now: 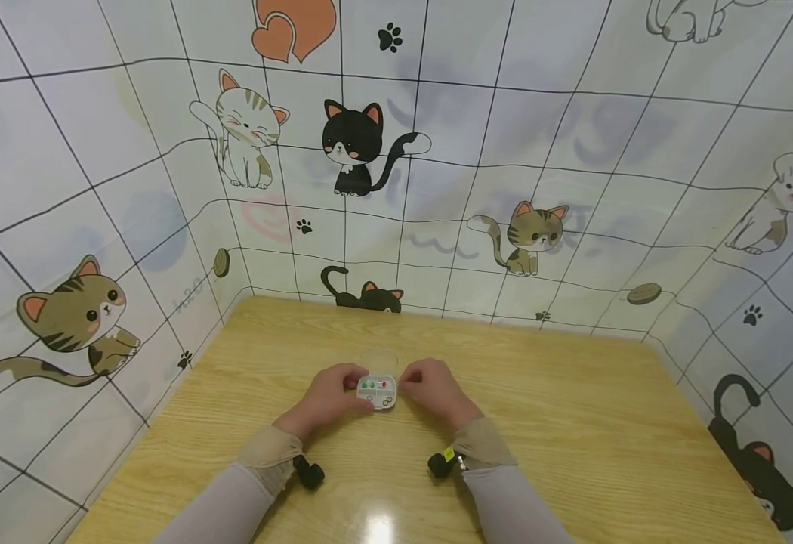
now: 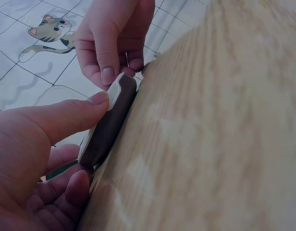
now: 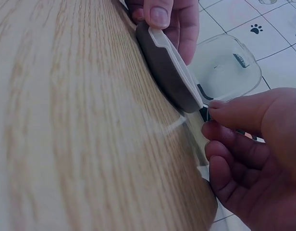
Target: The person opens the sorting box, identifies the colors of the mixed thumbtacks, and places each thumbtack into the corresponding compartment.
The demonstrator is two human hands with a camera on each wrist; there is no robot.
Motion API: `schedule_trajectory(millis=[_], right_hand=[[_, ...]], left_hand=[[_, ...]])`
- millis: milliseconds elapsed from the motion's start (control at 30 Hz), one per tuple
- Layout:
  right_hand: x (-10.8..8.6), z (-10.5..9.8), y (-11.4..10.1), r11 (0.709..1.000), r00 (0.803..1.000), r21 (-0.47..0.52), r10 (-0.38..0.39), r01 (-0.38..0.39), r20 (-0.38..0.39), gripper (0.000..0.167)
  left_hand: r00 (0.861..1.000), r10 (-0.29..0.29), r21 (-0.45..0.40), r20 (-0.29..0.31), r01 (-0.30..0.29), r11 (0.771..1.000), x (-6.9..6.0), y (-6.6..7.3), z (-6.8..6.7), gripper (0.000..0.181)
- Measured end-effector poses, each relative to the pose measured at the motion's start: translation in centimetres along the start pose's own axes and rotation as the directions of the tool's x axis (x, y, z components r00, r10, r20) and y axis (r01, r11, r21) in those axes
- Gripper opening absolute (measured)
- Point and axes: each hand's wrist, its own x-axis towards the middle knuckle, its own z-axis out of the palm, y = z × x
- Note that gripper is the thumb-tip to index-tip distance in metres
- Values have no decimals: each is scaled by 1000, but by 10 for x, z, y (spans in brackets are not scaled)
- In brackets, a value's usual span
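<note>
A small pill box (image 1: 377, 392) with a white divided tray and a dark brown base sits on the table, its clear lid (image 3: 227, 67) swung open at the back. Green pieces lie in the far left compartment, a red piece in the far right one, and small gold-coloured rings in the near right one. My left hand (image 1: 334, 394) grips the box's left side, thumb on the white rim. Beside the right edge, my right hand (image 1: 435, 389) has its thumb and index finger together, pinching a tiny thin piece too small to identify. Its other fingers are curled.
The wooden table (image 1: 573, 423) extends around both hands. Behind it and at both sides stand cloth walls (image 1: 451, 204) with a grid and cat pattern. Each wrist wears a beige band with a small black camera (image 1: 310, 474).
</note>
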Motion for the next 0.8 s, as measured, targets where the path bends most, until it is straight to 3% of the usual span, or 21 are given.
schedule_trajectory(millis=[333,500,633,800], right_hand=[[2,5,4,991,993,119,74,-63,-93,12],[3,7,11,956,980,269,156,-117,-127,12],[4,7,18,866,966,480,227,-141,-125,17],[7,7,27,686,954,714,286,-139,-89,22]], left_hand=[[1000,3,6,0,-3,1000,0,-1,0,62],[1000,-5,6,5,5,1000,1,-1,1,63],[1000,-10,5,1,10,1000,0,1,1,62],[1000,-13,12,-7,13,1000,0,1,1,61]])
